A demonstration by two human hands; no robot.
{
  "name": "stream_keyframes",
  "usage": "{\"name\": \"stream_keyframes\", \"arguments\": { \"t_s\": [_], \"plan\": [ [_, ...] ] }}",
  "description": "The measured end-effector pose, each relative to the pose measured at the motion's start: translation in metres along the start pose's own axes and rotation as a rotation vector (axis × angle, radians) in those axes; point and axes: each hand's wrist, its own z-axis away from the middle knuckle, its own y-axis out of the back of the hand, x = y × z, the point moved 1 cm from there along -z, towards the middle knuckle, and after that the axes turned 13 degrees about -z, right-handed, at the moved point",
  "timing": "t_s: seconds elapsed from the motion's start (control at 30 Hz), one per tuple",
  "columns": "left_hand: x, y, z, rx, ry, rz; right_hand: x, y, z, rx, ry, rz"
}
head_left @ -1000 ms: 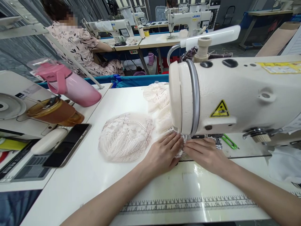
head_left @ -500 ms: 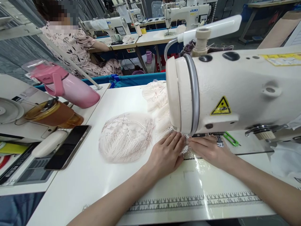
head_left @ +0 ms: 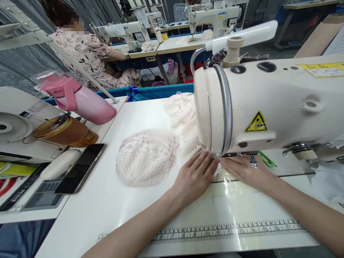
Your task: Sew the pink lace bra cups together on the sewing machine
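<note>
The left hand (head_left: 195, 175) and right hand (head_left: 247, 172), fingers close together, press lace fabric (head_left: 189, 140) at the sewing machine (head_left: 279, 107), back from the worktop's (head_left: 107, 200) front edge; whether they pinch, I cannot tell. Probably this is guiding for stitching; next move needs even pressure.

Rumpled cream lace (head_left: 187, 138) lies partly hidden beneath the sewing machine (head_left: 282, 104).

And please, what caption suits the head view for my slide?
Bare left hand and right hand at off-white lace fabric beneath a rounded cream-white sewing machine.
</note>
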Motion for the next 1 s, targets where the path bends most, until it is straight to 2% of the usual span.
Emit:
{"name": "stream_keyframes", "arguments": {
  "t_s": [0.1,0.17,0.33,0.5,0.67,1.0],
  "plan": [
    [0.001,-0.001,0.001,0.069,-0.053,0.001,0.000,-0.001,0.001,0.048,0.032,0.029],
    [0.000,-0.002,0.003,0.065,-0.059,0.002,-0.001,0.000,0.000,0.057,0.055,0.070],
    [-0.010,0.000,0.005,0.002,-0.090,0.030,-0.006,0.004,-0.007,-0.017,0.150,0.205],
    [-0.026,0.003,0.005,-0.072,-0.130,0.096,-0.010,-0.004,-0.004,-0.128,0.212,0.232],
    [-0.034,0.003,0.004,-0.090,-0.141,0.133,-0.019,-0.008,-0.006,-0.048,0.177,0.175],
    [-0.028,-0.002,0.005,-0.059,-0.107,0.066,-0.019,-0.006,-0.007,-0.028,0.203,0.159]
  ]
}}
